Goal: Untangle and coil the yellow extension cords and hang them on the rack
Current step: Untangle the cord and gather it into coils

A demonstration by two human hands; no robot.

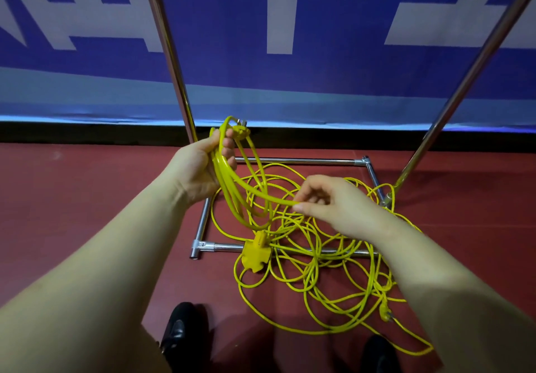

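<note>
My left hand [203, 166] grips a few loops of thick yellow cord [232, 195], with a plug [242, 130] sticking up above the fingers. My right hand [330, 201] pinches the same cord where it leaves the loops. Below both hands a tangle of thinner yellow cord [313, 259] lies on the red floor, over the rack's base. A yellow multi-socket block [256, 253] hangs at the bottom of the held loops. Another plug [385, 313] lies at the lower right of the tangle.
The chrome rack's base frame [290, 161] sits on the red floor, with two uprights [171, 53] rising left and right. A blue and white banner wall [319, 53] stands behind. My black shoes [179, 329] are at the bottom edge.
</note>
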